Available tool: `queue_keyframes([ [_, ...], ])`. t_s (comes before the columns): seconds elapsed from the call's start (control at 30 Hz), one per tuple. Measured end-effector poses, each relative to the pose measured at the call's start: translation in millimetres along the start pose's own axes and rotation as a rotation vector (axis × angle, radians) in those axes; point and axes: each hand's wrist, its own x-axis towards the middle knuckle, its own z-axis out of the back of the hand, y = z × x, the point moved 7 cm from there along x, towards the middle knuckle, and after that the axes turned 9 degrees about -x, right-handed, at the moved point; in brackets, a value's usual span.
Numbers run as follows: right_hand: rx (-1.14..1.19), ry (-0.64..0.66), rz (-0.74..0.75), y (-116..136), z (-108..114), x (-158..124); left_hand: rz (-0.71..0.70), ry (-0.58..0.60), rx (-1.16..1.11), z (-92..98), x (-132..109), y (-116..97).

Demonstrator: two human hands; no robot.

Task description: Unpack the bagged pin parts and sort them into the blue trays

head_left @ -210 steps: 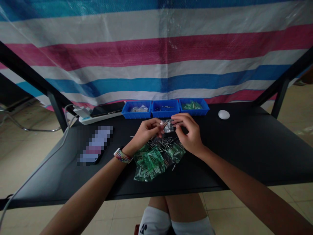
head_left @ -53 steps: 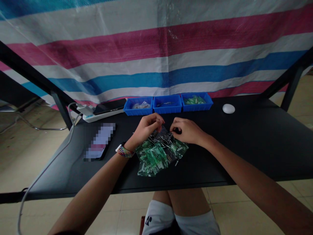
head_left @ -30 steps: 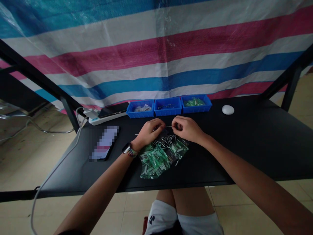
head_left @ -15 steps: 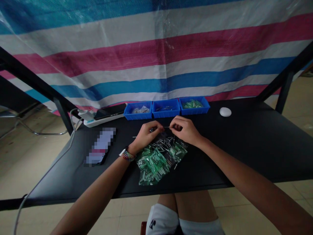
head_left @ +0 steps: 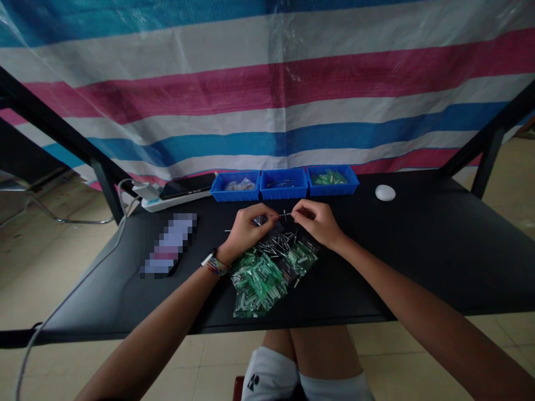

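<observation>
My left hand [head_left: 246, 229] and my right hand [head_left: 314, 221] meet above a heap of small clear bags with green parts [head_left: 261, 274] and loose thin metal pins [head_left: 281, 243] on a black table [head_left: 418, 245]. Both hands are pinched. A thin metal pin [head_left: 285, 214] spans the gap between their fingertips. My left hand also seems to hold a small clear bag, mostly hidden by the fingers. A beaded band sits on my left wrist.
Three blue trays [head_left: 284, 184] stand at the table's back edge with small parts inside. To their left a dark phone [head_left: 186, 185] lies on a white power strip [head_left: 167, 199] with a cable. A blurred device [head_left: 167, 248] lies left. A white round object [head_left: 384, 193] sits right.
The small clear bag once held up between both hands has gone down into my left hand. My right hand reached into the pile, then rose with a thin pin to my left fingertips.
</observation>
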Motion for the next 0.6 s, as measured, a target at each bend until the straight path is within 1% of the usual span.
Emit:
queue_keyframes([
  [0.17, 0.04, -0.039, -0.011, -2.2, 0.6, 0.2, 0.025, 0.012, 0.008, -1.0, 1.6, 2.6],
  [0.4, 0.016, -0.08, 0.08, 3.8, -0.7, -1.6, 0.014, 0.01, 0.008, 2.1, 1.1, 5.2],
  [0.6, -0.002, -0.106, 0.091, 8.3, 1.8, -4.6, 0.0, 0.019, -0.004, 2.1, 0.7, 1.7],
])
